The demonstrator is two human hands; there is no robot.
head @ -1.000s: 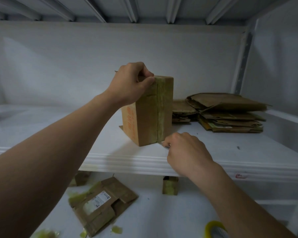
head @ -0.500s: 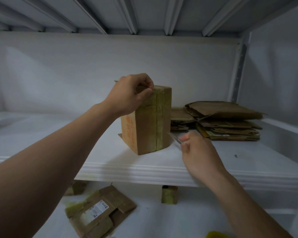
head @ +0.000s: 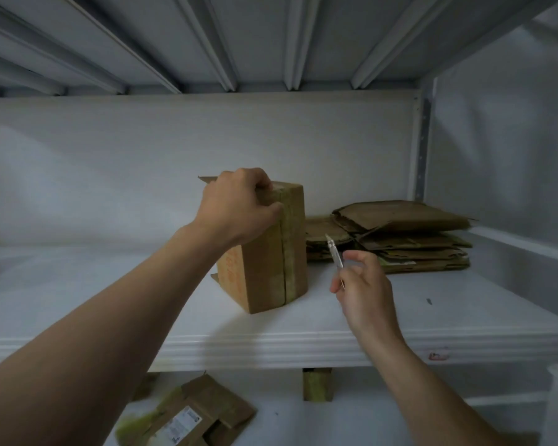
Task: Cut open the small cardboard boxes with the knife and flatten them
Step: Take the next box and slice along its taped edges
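A small brown cardboard box (head: 273, 255) stands upright on the white shelf (head: 271, 336), with greenish tape down its front seam, which is slit from top to bottom. My left hand (head: 239, 206) grips the box's top left edge, thumb on the front face. My right hand (head: 364, 286) holds a slim silver knife (head: 335, 255) to the right of the box, blade pointing up and left, clear of the cardboard.
A stack of flattened boxes (head: 397, 236) lies at the back right of the shelf. On the lower level lie a flattened box with a white label (head: 194, 416) and a small taped box (head: 317, 384). Another shelf's underside is overhead; a white side wall closes the right.
My right hand has drawn the knife away from the bottom of the box's seam, up and to the right. My left hand keeps its grip on the box top.
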